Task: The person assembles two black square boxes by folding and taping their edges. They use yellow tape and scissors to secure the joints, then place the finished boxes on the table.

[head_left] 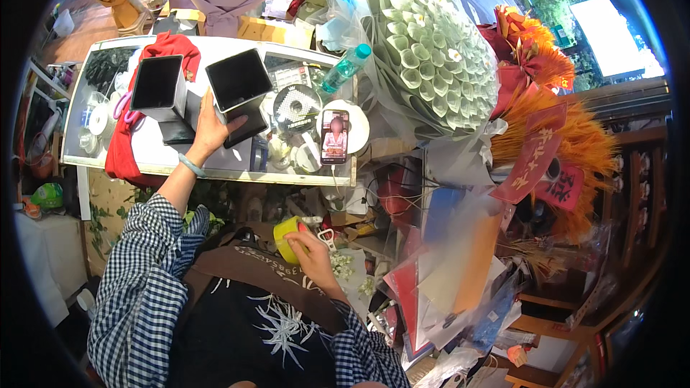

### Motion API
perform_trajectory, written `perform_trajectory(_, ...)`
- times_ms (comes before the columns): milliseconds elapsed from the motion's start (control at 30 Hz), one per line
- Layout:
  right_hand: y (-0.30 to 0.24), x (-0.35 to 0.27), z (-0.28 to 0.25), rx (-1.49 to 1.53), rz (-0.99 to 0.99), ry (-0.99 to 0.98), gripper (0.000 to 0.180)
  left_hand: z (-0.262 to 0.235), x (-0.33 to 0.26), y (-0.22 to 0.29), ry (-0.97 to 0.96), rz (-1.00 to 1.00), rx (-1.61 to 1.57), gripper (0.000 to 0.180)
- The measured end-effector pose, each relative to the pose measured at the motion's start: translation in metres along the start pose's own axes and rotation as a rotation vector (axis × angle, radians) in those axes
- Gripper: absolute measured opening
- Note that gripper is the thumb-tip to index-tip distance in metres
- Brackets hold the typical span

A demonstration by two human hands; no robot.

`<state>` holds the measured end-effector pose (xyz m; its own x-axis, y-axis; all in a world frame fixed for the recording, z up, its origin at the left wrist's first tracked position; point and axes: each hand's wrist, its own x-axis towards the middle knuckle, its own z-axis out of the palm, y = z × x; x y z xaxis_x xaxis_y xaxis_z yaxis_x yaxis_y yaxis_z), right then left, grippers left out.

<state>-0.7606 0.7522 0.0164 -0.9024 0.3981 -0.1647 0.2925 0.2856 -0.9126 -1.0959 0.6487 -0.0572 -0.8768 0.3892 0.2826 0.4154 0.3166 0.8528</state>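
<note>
Your left hand rests on a square box on the table. Left of that grip stands a second box; right of it lie a round reel, then a phone, with a bottle behind them. Nearer you, below the table edge, your right hand holds a tape roll, scissors just beside it.

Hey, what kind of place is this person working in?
Most likely a flower shop workbench: a big wrapped bouquet, an orange bouquet and loose wrapping paper crowd the table, while the right hand holds yellow tape.
</note>
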Motion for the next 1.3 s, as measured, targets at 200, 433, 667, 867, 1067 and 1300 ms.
perform_trajectory(200, -0.001, 0.003, -0.005, -0.045, -0.016, -0.025, 0.014, -0.014, -0.010, 0.029, -0.103, -0.113, -0.183, 0.072)
perform_trajectory(433, -0.011, 0.019, -0.019, -0.045, -0.053, -0.090, 0.014, -0.027, -0.053, 0.038, -0.468, -0.541, -0.566, 0.074)
perform_trajectory(667, -0.031, 0.042, -0.027, -0.093, -0.049, -0.204, 0.013, -0.014, -0.079, 0.007, -0.477, -0.767, -0.615, 0.073)
perform_trajectory(867, -0.041, 0.053, -0.018, -0.142, -0.121, -0.270, 0.015, -0.001, -0.101, -0.027, -0.254, -0.510, 0.057, 0.093)
perform_trajectory(1067, -0.048, 0.067, -0.016, -0.107, -0.120, -0.271, 0.014, -0.007, -0.109, -0.016, -0.301, -0.479, -0.058, 0.095)
perform_trajectory(1300, -0.066, 0.102, -0.009, -0.233, -0.056, -0.255, 0.020, -0.060, -0.106, 0.068, -0.269, -0.173, -0.292, 0.080)
